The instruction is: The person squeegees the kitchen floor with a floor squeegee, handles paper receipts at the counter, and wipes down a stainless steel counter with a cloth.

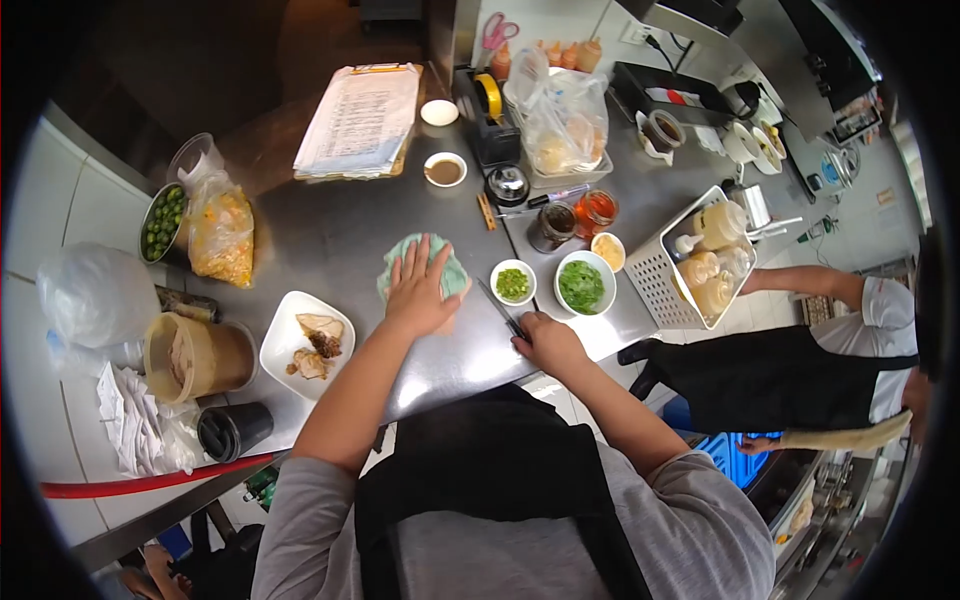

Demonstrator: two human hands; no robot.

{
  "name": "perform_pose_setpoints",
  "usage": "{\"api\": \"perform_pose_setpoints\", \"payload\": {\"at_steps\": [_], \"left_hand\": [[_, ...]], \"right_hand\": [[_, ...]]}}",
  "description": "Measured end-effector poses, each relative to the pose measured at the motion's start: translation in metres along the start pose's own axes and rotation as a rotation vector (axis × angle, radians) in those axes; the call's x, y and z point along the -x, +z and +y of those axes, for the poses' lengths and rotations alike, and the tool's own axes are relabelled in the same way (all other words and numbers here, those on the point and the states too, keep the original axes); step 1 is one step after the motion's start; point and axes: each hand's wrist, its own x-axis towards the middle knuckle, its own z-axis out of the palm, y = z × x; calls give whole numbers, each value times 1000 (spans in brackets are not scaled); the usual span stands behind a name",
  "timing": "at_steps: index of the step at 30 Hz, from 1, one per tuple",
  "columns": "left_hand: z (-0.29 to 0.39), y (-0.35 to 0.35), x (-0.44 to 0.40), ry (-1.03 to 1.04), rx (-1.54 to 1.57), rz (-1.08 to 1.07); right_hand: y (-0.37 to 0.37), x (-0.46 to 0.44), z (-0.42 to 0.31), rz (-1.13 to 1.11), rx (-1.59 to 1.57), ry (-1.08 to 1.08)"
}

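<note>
My left hand (pixel 423 292) lies flat with fingers spread on a folded pale green cloth (pixel 400 262), pressing it to the steel counter (pixel 330 240). The fingers of my right hand (pixel 552 347) are closed around the dark handle of a knife (pixel 498 303) near the counter's front edge, its blade pointing away from me. Just beyond that hand stand a small white bowl of chopped green pieces (pixel 513 284) and a larger white bowl of green leaves (pixel 581 287). To the left of my left forearm is a white dish (pixel 280 350) with pieces of cooked meat (pixel 317 345).
At left are a plastic tub (pixel 195 357), a black lidded cup (pixel 235 432) and a filled bag (pixel 222 235). A clipboard (pixel 358 122) and sauce bowl (pixel 445 170) lie at the back. Jars (pixel 596 212) and a bottle basket (pixel 672 268) stand right. A co-worker (pixel 790 375) stands beyond.
</note>
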Motion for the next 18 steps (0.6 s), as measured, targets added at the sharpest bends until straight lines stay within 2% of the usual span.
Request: {"api": "perform_pose_setpoints", "payload": {"at_steps": [2, 3, 4, 6, 8, 12, 16, 18], "left_hand": [[2, 0, -23, 100, 25, -38], [2, 2, -30, 140, 34, -47], [4, 2, -33, 150, 35, -55], [7, 4, -35, 185, 25, -75], [7, 6, -31, 209, 20, -72], [9, 8, -22, 239, 25, -51], [10, 10, -12, 226, 28, -27], [8, 9, -6, 234, 23, -23]], "right_hand": [[1, 10, 3, -3, 3, 2], [-1, 17, 7, -22, -95, 14], [-3, 23, 12, -41, -194, 22], [3, 36, 21, -30, -196, 8], [9, 40, 16, 128, -134, -57], [17, 40, -14, 209, 78, -155], [37, 27, -22, 232, -47, -250], [37, 21, -22, 127, 26, -388]]}}
